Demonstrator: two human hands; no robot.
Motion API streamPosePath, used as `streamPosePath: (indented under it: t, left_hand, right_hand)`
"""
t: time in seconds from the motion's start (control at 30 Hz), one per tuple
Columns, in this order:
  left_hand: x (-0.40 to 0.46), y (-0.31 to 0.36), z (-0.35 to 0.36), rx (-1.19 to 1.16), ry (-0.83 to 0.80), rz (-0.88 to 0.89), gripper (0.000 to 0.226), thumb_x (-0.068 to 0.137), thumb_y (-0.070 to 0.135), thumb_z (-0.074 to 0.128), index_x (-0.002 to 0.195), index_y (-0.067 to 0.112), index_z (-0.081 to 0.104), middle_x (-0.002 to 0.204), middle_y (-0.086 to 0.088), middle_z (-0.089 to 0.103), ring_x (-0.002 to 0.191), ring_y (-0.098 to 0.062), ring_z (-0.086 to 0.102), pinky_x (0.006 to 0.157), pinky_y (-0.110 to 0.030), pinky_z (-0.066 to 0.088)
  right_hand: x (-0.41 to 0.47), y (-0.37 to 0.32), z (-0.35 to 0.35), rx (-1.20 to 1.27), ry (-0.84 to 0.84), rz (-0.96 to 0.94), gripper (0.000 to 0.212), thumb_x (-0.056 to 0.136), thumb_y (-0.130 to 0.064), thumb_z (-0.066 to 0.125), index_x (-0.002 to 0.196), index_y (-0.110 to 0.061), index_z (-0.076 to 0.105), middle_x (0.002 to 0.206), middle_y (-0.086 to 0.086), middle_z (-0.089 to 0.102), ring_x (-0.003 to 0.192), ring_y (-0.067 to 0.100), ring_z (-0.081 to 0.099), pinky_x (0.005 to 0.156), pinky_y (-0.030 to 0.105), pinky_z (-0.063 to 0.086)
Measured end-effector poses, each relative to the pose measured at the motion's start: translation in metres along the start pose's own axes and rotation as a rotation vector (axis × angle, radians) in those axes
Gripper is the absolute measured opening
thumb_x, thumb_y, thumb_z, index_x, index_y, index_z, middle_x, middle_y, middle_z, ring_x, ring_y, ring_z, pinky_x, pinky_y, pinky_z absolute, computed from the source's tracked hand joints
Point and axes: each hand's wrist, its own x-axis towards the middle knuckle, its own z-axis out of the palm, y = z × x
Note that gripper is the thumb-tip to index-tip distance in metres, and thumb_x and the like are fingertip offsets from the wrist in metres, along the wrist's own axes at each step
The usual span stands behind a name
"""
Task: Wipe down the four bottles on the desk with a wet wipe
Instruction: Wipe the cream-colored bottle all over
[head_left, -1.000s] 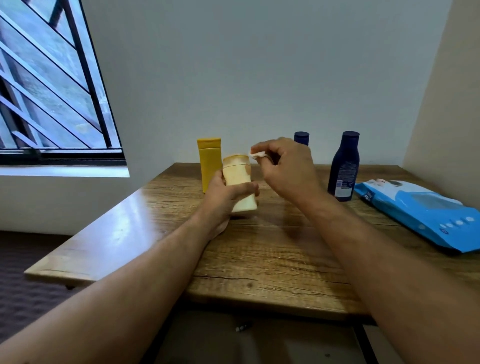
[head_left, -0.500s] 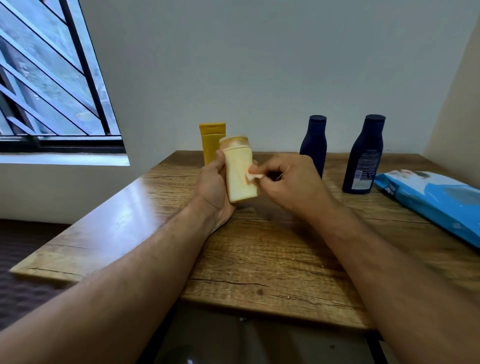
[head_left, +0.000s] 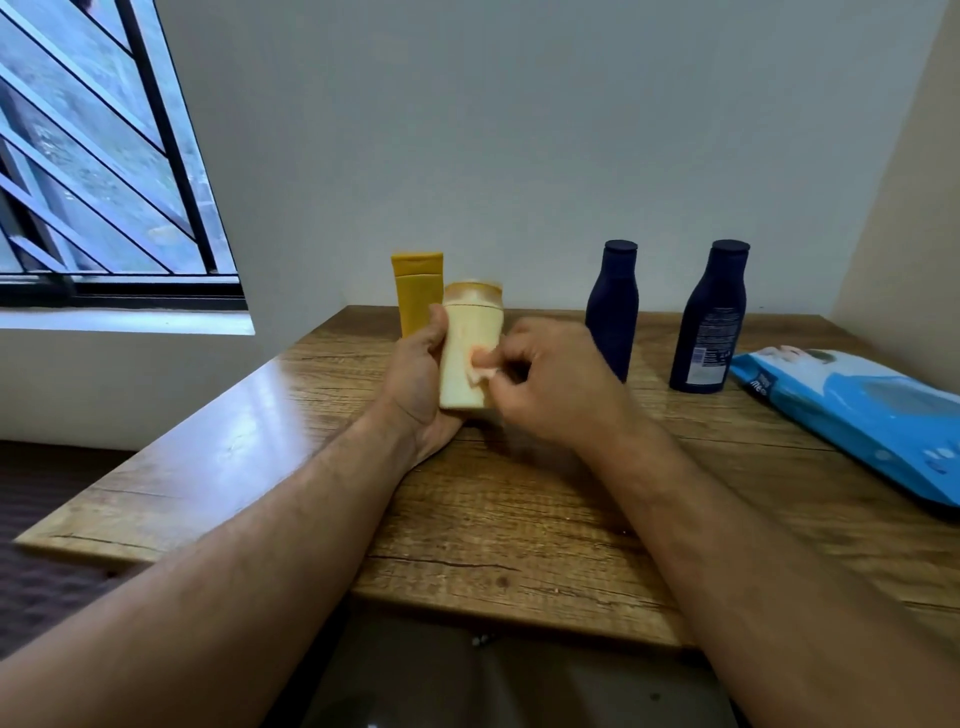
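Note:
My left hand (head_left: 421, 379) grips a cream bottle (head_left: 467, 338) upright above the wooden desk (head_left: 519, 499). My right hand (head_left: 556, 384) pinches a small white wet wipe (head_left: 480, 370) and presses it against the bottle's lower front. A yellow bottle (head_left: 416, 291) stands just behind the cream one. Two dark blue bottles stand further right, one (head_left: 613, 306) partly hidden behind my right hand, the other (head_left: 709, 317) in full view.
A blue pack of wet wipes (head_left: 862, 415) lies at the desk's right side. A window with dark bars (head_left: 104, 156) is on the left wall. The grey wall rises directly behind the desk.
The wipe has moved from the cream bottle's cap down to its lower front. My left hand turned the bottle and keeps holding it.

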Motion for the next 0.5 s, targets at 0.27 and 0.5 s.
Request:
streamPosePath:
  t: [0.27, 0.5]
  left_hand:
    - [-0.003, -0.003, 0.002, 0.102, -0.046, -0.011, 0.052, 0.107, 0.046, 0.034, 0.121, 0.007, 0.066, 0.106, -0.015, 0.073, 0.096, -0.027, 0.071, 0.091, -0.045, 0.056]
    - [-0.005, 0.000, 0.001, 0.064, -0.038, -0.002, 0.054, 0.106, 0.049, 0.037, 0.123, 0.005, 0.063, 0.107, -0.016, 0.070, 0.100, -0.028, 0.069, 0.101, -0.047, 0.050]
  right_hand:
    - [0.001, -0.003, -0.003, -0.047, 0.154, -0.012, 0.022, 0.089, -0.022, 0.068, 0.109, -0.016, 0.075, 0.096, -0.004, 0.063, 0.083, 0.006, 0.057, 0.074, 0.016, 0.048]
    - [0.000, -0.002, 0.001, -0.021, -0.046, -0.082, 0.022, 0.087, -0.023, 0.068, 0.106, -0.017, 0.077, 0.099, -0.007, 0.066, 0.084, 0.010, 0.062, 0.074, 0.022, 0.054]
